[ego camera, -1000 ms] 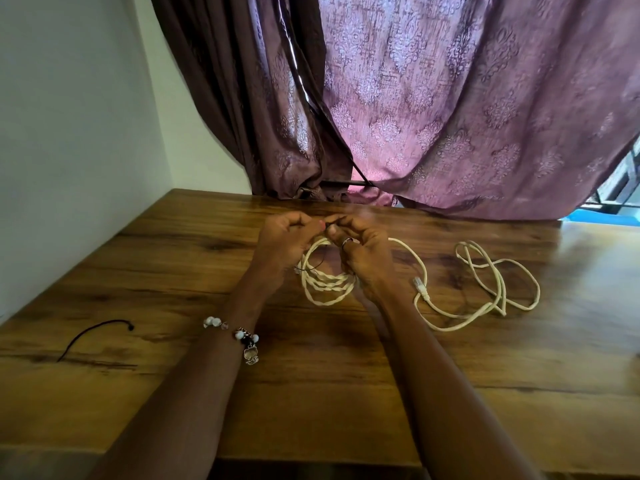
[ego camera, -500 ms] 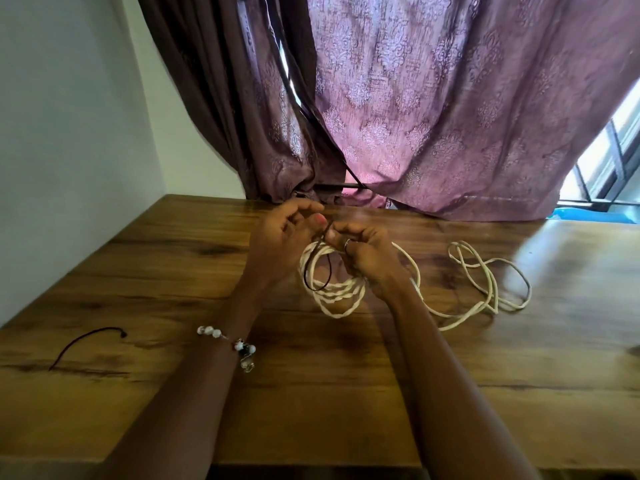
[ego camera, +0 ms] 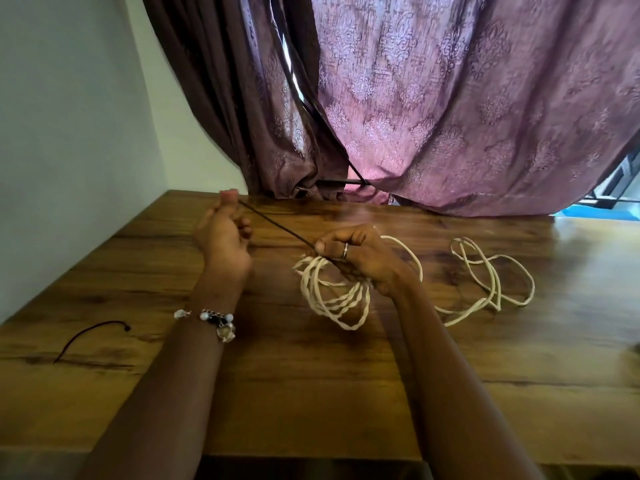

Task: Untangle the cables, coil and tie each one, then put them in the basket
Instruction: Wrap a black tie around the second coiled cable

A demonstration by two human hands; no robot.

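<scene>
Head view, near to far. Nearest, two forearms reaching out over a wooden table [ego camera: 311, 393], beaded bracelet [ego camera: 216, 320] on the left wrist. Off to the left, well apart from the work, a spare black tie [ego camera: 90, 336] lying loose on the wood, likely kept ready for the next bundle.

Further out, right hand [ego camera: 360, 258] curled round the top of the coiled cream cable [ego camera: 332, 296], loops hanging down to the table; grip probably there to keep the turns bunched while the binding goes on. From its fingertips, a black cord [ego camera: 277, 225] stretched taut up and left to the left hand [ego camera: 223, 233], pinched between thumb and curled fingers and held high, seemingly to draw the wrap tight. Knot itself hidden under the right fingers, so impossible to tell whether finished.

To the right, uncoiled length of cream cable [ego camera: 491, 275] sprawled in loose loops, trailing back toward the right wrist; one cable with the coil or a second one, unclear.

Behind, purple curtain [ego camera: 450, 116] and pale wall [ego camera: 69, 116]. No basket in sight.
</scene>
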